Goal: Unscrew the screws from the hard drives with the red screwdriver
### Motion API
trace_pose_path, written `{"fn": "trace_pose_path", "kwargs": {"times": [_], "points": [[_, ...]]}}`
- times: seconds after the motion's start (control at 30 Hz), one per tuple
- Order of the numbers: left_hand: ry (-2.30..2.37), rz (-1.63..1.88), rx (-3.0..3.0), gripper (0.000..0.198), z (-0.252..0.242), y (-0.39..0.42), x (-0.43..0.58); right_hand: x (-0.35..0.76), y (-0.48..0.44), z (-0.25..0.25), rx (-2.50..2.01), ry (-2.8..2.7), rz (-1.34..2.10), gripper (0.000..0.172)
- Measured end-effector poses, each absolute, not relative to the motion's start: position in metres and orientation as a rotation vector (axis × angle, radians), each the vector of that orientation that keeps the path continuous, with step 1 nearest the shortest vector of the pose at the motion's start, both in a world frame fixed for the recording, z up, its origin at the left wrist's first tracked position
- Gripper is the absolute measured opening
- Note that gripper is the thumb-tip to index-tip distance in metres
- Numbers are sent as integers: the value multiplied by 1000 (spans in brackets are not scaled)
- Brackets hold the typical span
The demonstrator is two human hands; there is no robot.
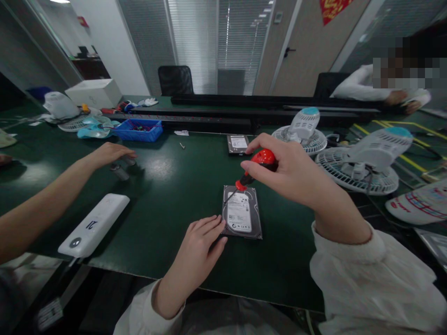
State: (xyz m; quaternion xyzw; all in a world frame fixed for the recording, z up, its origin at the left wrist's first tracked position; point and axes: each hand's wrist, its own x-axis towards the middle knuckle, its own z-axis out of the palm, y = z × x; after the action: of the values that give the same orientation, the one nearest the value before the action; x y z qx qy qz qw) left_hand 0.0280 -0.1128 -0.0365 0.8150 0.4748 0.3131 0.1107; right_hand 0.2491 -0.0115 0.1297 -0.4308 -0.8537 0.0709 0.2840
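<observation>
A hard disk drive (pixel 241 211) with a white label lies flat on the green table in front of me. My left hand (pixel 200 244) rests at its lower left edge, fingers stretched out and fingertips touching it. Wrapped in the fingers of my right hand (pixel 286 167) is a screwdriver (pixel 262 160) with a red and black handle. Its shaft slants down to the left, and the tip meets the drive near its left edge. Whether the tip sits in a screw cannot be made out. Farther back lies a second hard drive (pixel 238 143), partly behind my right hand.
A co-worker's hand (pixel 111 154) reaches in from the left near small metal cylinders (pixel 119 172). A white power bank (pixel 95 225) lies at front left. A blue tray (pixel 138 130) stands behind. White fans (pixel 359 160) occupy the right; another person (pixel 366 86) sits beyond.
</observation>
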Motion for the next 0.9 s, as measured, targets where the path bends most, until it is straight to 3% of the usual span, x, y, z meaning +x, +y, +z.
{"fn": "trace_pose_path", "kwargs": {"times": [0.07,0.23,0.37,0.63,0.9], "points": [[1388,922,2400,35,-36,-113,28,250,-12,130,-1147,-2296,212,24],[1394,929,2390,36,-37,-113,28,250,-15,132,-1106,-2346,295,45],[1396,931,2378,37,-38,-113,28,248,-12,129,-1120,-2281,260,33],[1390,930,2397,37,-38,-112,29,248,-6,121,-1069,-2200,224,36],[1395,942,2384,37,-42,-113,29,246,-8,122,-973,-2309,117,26]]}}
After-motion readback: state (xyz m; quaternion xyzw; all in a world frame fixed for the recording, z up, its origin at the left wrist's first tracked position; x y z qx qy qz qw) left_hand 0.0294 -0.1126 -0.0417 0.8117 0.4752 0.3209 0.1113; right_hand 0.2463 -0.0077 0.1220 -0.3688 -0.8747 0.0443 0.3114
